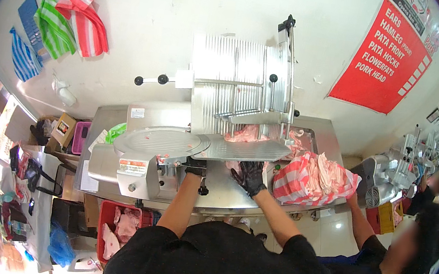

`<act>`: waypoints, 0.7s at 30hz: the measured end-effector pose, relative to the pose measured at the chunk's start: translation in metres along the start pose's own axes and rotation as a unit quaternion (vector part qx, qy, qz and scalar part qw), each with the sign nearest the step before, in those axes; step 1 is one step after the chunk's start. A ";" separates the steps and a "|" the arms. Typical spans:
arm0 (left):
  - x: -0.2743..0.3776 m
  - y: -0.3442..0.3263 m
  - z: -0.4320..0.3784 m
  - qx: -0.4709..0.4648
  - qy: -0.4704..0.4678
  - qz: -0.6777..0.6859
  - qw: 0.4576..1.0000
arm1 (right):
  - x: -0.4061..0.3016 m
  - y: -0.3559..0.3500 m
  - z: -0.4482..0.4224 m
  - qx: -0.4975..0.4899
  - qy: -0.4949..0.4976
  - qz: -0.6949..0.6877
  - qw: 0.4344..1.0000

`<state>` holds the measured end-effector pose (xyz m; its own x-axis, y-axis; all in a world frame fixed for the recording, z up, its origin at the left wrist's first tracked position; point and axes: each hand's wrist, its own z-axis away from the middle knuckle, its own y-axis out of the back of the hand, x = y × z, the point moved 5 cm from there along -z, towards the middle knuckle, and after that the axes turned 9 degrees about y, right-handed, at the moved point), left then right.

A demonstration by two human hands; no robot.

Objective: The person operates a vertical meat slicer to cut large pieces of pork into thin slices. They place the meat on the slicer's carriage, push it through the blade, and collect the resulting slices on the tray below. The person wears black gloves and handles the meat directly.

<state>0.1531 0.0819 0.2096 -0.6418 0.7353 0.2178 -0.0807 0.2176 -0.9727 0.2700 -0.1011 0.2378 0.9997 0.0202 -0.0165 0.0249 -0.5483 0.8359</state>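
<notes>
A metal meat slicer [141, 135] stands on the steel table before me, its ribbed carriage [232, 68] raised at the back. My left hand [196, 166], in a black glove, is at the slicer's lower front, partly hidden under the plate edge; its fingers do not show clearly. My right hand [250, 178], also black-gloved, lies with fingers spread at the front edge of the slicer's flat plate [242, 149], over pale meat partly hidden behind it. More raw meat [246, 133] rests behind the plate. To the right is a red-and-white striped bag [290, 182] full of pale meat strips [321, 174].
A co-worker [369, 254] stands at the right, one hand at the striped bag. A metal tray [313, 138] with meat sits behind the bag. Below the table's left front is a red crate [103, 229] of meat. A green bag [115, 132] lies left of the slicer.
</notes>
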 end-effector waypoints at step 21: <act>-0.036 0.003 0.035 0.080 0.093 -0.081 0.989 | -0.038 0.016 0.043 0.058 -0.104 -0.105 0.987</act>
<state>0.1497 0.0339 0.1960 -0.4601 0.8082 0.3676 -0.3006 0.2478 -0.9210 0.2331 -0.1467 0.2285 0.9519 -0.0222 -0.3055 0.2204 -0.6429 0.7336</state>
